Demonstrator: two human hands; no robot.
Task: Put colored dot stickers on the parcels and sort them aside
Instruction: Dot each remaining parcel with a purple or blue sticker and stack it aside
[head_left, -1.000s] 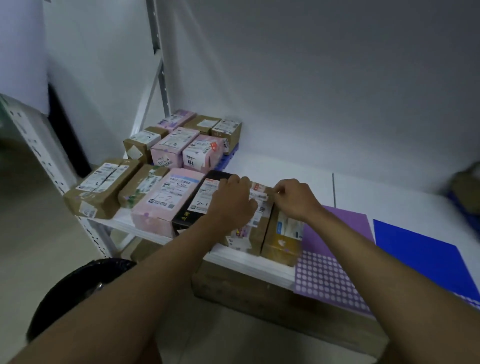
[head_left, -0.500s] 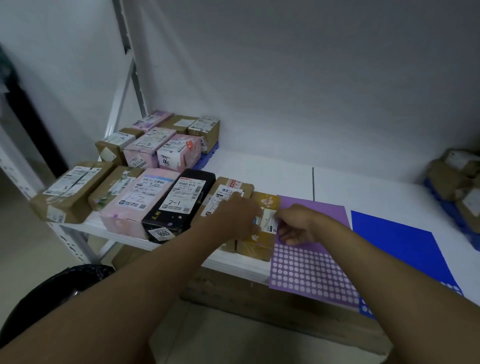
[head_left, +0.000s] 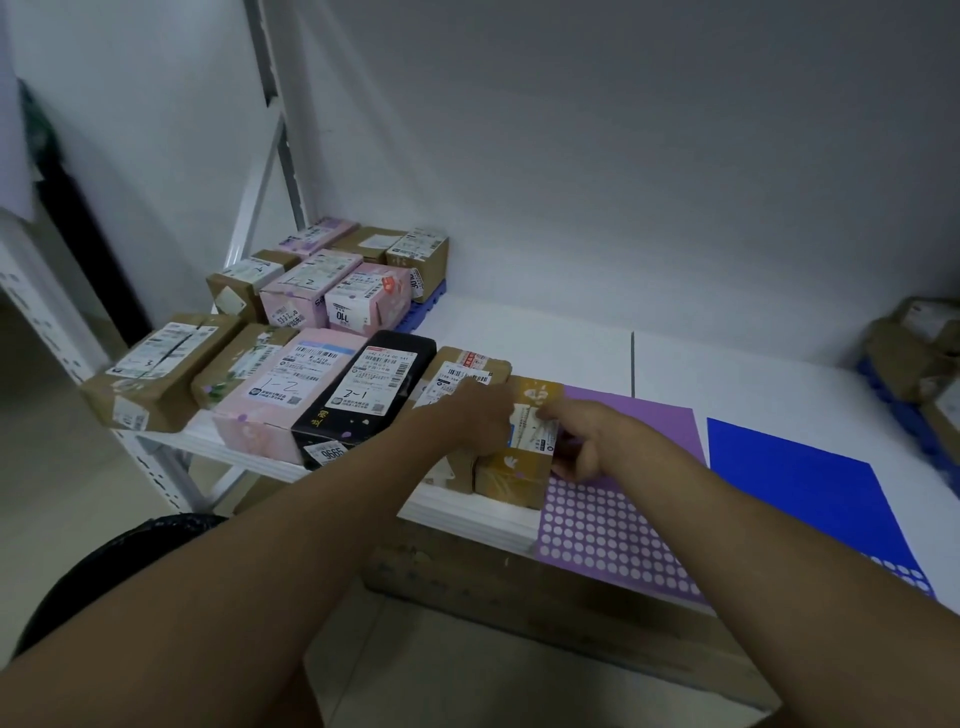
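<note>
Gold parcel (head_left: 511, 470), long axis running twelve to six, at the counter (head_left: 519, 332) front edge between my hands: my left hand (head_left: 475, 418) resting loosely on its nine o'clock side, my right hand (head_left: 582, 441), nearer the purple sticker sheet (head_left: 623, 530) at three o'clock, forefinger pressing the parcel's label (head_left: 530, 431).

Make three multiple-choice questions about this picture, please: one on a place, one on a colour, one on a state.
1. Where does the purple dot-sticker sheet lie?
A. right of the gold cardboard parcel
B. on the black parcel
C. on the floor

2. What colour is the sheet farther right?
A. green
B. blue
C. red

3. What is the right hand doing?
A. resting flat on the shelf
B. lifting a sheet
C. touching the gold parcel's white label with a fingertip

Answers: 1 A, it borders the gold cardboard parcel; 2 B, plainly blue; 3 C, its forefinger meets the white label.
</note>
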